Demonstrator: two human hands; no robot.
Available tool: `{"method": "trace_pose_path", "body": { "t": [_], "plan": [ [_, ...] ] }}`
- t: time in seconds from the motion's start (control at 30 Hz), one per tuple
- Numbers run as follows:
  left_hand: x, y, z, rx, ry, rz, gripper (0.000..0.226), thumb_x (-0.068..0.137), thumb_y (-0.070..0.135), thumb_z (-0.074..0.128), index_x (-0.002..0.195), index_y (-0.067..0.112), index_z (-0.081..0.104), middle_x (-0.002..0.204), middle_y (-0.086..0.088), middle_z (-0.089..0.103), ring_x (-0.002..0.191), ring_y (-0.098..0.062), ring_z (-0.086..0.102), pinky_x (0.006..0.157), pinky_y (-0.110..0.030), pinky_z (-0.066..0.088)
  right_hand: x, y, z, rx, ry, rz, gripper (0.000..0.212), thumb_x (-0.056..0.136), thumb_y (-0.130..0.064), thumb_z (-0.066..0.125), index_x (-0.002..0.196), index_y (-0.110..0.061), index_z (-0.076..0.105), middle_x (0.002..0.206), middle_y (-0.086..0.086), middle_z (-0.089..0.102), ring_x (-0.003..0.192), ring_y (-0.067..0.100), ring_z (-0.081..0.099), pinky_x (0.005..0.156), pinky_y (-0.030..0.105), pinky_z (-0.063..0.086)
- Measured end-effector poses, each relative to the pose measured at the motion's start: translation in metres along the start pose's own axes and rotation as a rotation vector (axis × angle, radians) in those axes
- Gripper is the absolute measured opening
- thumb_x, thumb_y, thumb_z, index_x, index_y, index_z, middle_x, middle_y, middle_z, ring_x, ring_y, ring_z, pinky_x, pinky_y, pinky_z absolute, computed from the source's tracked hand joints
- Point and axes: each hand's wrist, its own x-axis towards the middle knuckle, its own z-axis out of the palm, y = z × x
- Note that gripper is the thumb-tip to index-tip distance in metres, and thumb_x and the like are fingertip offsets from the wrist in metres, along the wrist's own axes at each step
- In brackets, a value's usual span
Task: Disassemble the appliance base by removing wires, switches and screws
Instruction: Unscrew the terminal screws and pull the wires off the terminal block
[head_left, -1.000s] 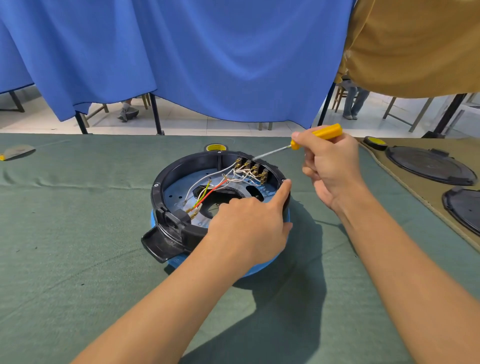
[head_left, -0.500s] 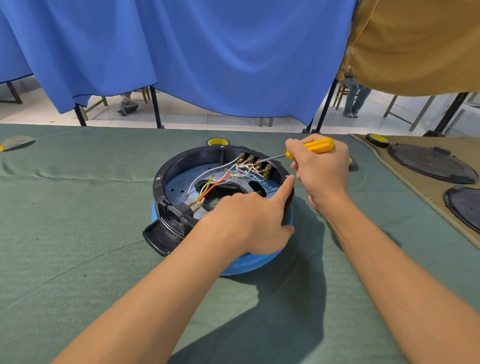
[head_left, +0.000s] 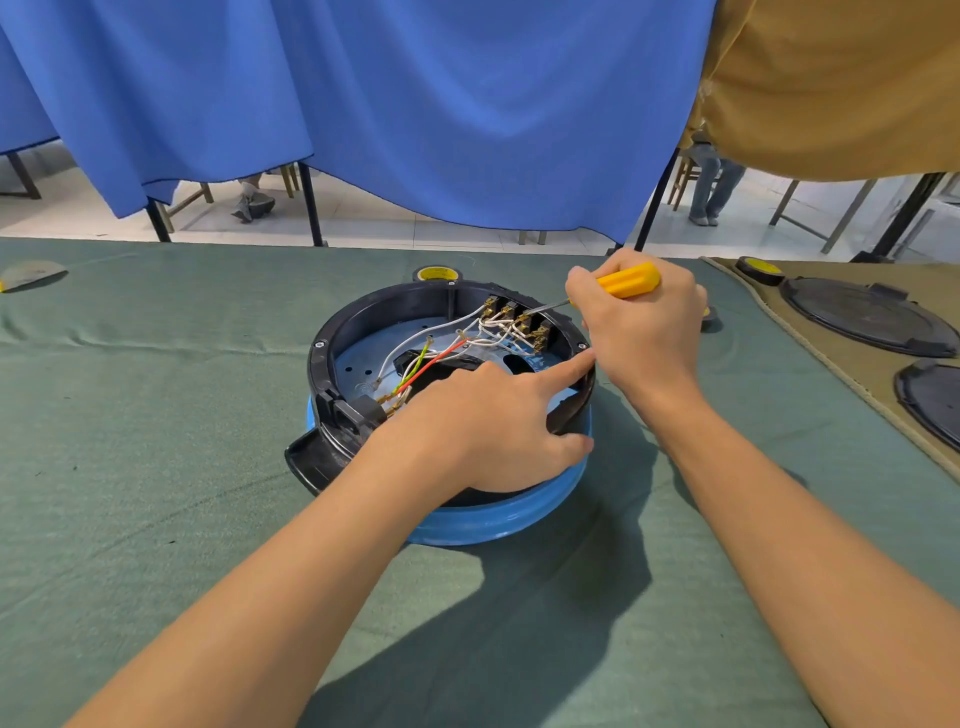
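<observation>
While the left hand (head_left: 483, 431) steadies the round appliance base (head_left: 318, 374) on the green tablecloth (head_left: 130, 415), thumb pressed to the outer wall above the blue lower housing (head_left: 493, 519) and index finger (head_left: 561, 369) laid straight along the right-hand rim, the right hand (head_left: 644, 332) is curled tightly round the yellow handle of a screwdriver (head_left: 626, 280) just beyond that rim. The hands are close but apart, with the right arc of the rim between them. Everything in the coming move turns on the row of switches (head_left: 519, 325). It sits against the far-right inner wall of the base, beyond the left knuckles and just left of the right hand, which is plainly the nearer one. The row's long axis follows the curve of the wall, running from far-left to near-right. The screwdriver's thin shaft slants down and leftward from the handle, and its tip reaches the brass terminals about midway along the row. Whether the tip is seated in a screw head is too small to tell. White wires (head_left: 457, 325) fan out from those terminals toward the middle of the base. There a red wire (head_left: 431, 366) and a green-yellow wire (head_left: 413, 371) run toward the near-left socket. A small rim screw (head_left: 582, 345) lies just past the left fingertip. I judge that the right hand works the terminals while the left only braces.
</observation>
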Motion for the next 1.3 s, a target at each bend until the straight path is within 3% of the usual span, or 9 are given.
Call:
{"method": "trace_pose_path", "body": {
  "t": [0.13,0.23,0.3,0.53,0.63,0.83,0.97,1.17,1.3],
  "plan": [
    [0.001,0.000,0.002,-0.004,0.028,0.010,0.067,0.088,0.062,0.040,0.140,0.065,-0.002,0.068,0.000,0.032,0.076,-0.034,0.045,0.068,-0.037,0.035,0.000,0.002,0.001,0.004,-0.026,-0.017,0.033,0.077,-0.019,0.064,0.052,-0.001,0.052,0.041,-0.005,0.039,0.049,0.014,0.039,0.060,0.027,0.030],
    [0.001,-0.002,0.003,0.005,0.033,0.023,0.068,0.088,0.060,0.040,0.141,0.064,-0.003,0.070,-0.003,0.033,0.076,-0.033,0.044,0.066,-0.037,0.035,0.007,0.005,0.001,0.020,-0.043,0.066,0.029,0.072,-0.019,0.063,0.052,0.000,0.053,0.042,0.007,0.043,0.046,0.025,0.043,0.056,0.028,0.036],
    [0.001,-0.003,0.003,-0.004,0.027,0.028,0.068,0.088,0.060,0.039,0.141,0.064,-0.004,0.071,-0.002,0.034,0.079,-0.033,0.046,0.069,-0.039,0.039,0.016,0.009,0.002,0.144,-0.049,0.238,0.028,0.070,-0.014,0.065,0.050,-0.002,0.049,0.045,0.011,0.041,0.047,0.035,0.044,0.049,0.032,0.037],
    [0.001,-0.005,0.003,-0.005,0.018,0.048,0.068,0.088,0.059,0.039,0.141,0.064,-0.003,0.067,0.001,0.033,0.064,-0.023,0.047,0.062,-0.037,0.037,0.027,0.020,0.005,0.519,-0.046,0.777,0.031,0.074,0.002,0.062,0.049,-0.008,0.046,0.039,0.002,0.039,0.034,0.011,0.028,0.040,0.017,0.019],
    [0.002,-0.005,0.002,-0.009,0.004,0.050,0.068,0.088,0.060,0.039,0.141,0.063,-0.004,0.069,0.001,0.033,0.071,-0.027,0.051,0.066,-0.038,0.041,0.025,0.019,0.006,0.471,-0.035,0.673,0.029,0.073,-0.002,0.064,0.049,-0.009,0.049,0.043,0.004,0.042,0.036,0.012,0.034,0.040,0.020,0.024],
    [0.001,-0.004,0.001,0.007,-0.006,0.041,0.069,0.088,0.060,0.039,0.141,0.063,-0.005,0.069,0.003,0.033,0.076,-0.030,0.050,0.071,-0.039,0.044,0.021,0.013,-0.002,0.091,-0.091,0.136,0.026,0.071,-0.018,0.064,0.056,0.001,0.056,0.051,0.017,0.053,0.056,0.037,0.051,0.056,0.037,0.043],
    [0.001,-0.005,0.002,0.011,0.001,0.041,0.069,0.088,0.060,0.039,0.142,0.062,-0.005,0.068,0.002,0.031,0.072,-0.030,0.048,0.065,-0.037,0.038,0.015,0.008,-0.006,0.006,-0.128,-0.076,0.032,0.079,-0.018,0.065,0.054,0.000,0.057,0.050,0.014,0.053,0.048,0.019,0.043,0.063,0.030,0.038],
    [0.002,-0.005,0.003,0.014,-0.004,0.049,0.068,0.089,0.060,0.038,0.141,0.063,-0.006,0.069,0.001,0.035,0.067,-0.027,0.047,0.062,-0.037,0.036,0.018,0.013,-0.005,0.021,-0.122,0.034,0.028,0.075,-0.019,0.065,0.058,0.002,0.060,0.052,0.018,0.055,0.054,0.034,0.049,0.058,0.035,0.043],
    [0.002,-0.005,0.003,0.011,-0.002,0.049,0.068,0.089,0.060,0.037,0.141,0.062,-0.005,0.069,0.002,0.035,0.069,-0.027,0.049,0.066,-0.038,0.039,0.023,0.020,-0.003,0.371,-0.073,0.475,0.031,0.074,-0.008,0.065,0.046,-0.009,0.053,0.045,0.007,0.044,0.042,0.020,0.041,0.044,0.025,0.031]
  ]
}}
